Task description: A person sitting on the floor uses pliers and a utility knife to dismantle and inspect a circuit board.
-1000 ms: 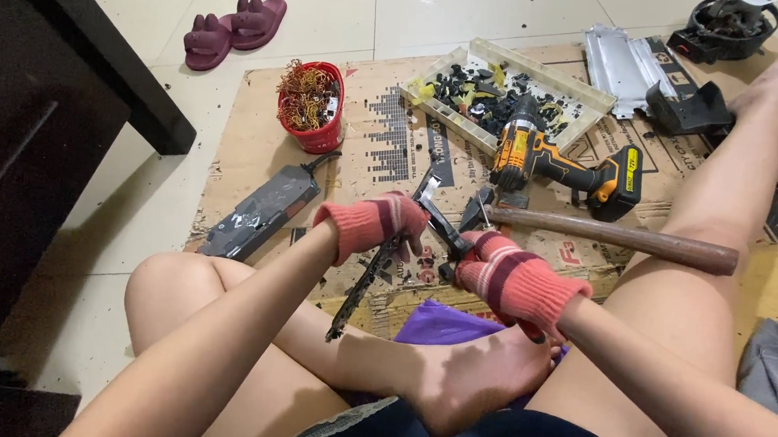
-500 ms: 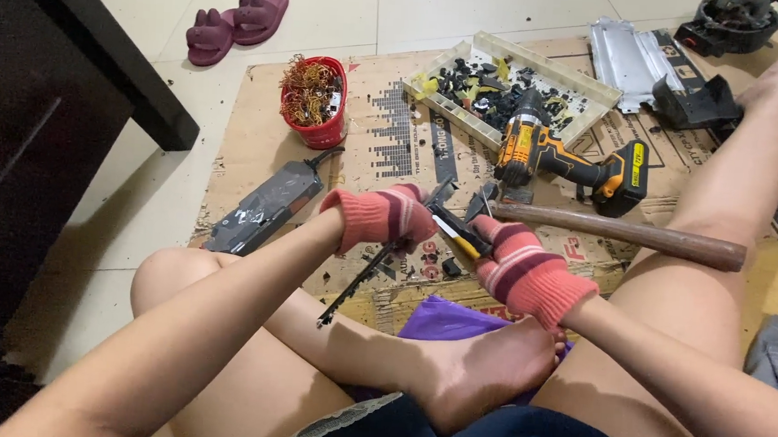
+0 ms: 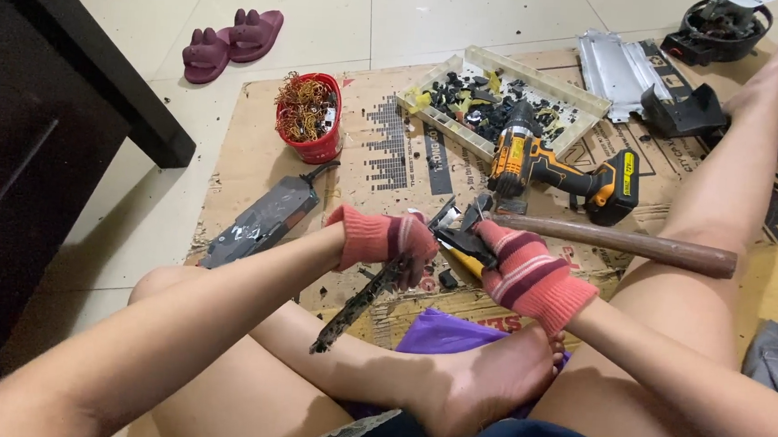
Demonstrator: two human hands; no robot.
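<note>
Between the person's raised knees, over a sheet of printed cardboard (image 3: 393,156) on the tiled floor, a long dark strip of circuit board (image 3: 357,302) hangs slanting down toward the left knee. Its upper end is clamped in the left hand (image 3: 383,238), which wears a pink and red knitted glove and is curled shut around it. Just beside it, the right hand (image 3: 525,272), in a striped glove of the same colours, is closed on a pair of pliers (image 3: 460,236) with a yellow grip, whose dark head meets the top of the board between the two fists. The hands sit close together, nearly touching.

Behind the right hand a hammer (image 3: 617,241) with a brown wooden handle lies across the cardboard, its handle running out to the right against the outstretched leg. Farther back stands an orange and black cordless drill (image 3: 554,170), and behind that a pale shallow tray (image 3: 585,96) filled with small black and yellow parts. A red cup (image 3: 309,119) stuffed with tangled copper wire stands to the left of the tray. A flat dark casing (image 3: 263,220) lies at the cardboard's left edge. A pair of maroon slippers (image 3: 229,42) rests on the tiles beyond, and bent sheet metal (image 3: 614,66) lies at the far right beside black housings.
</note>
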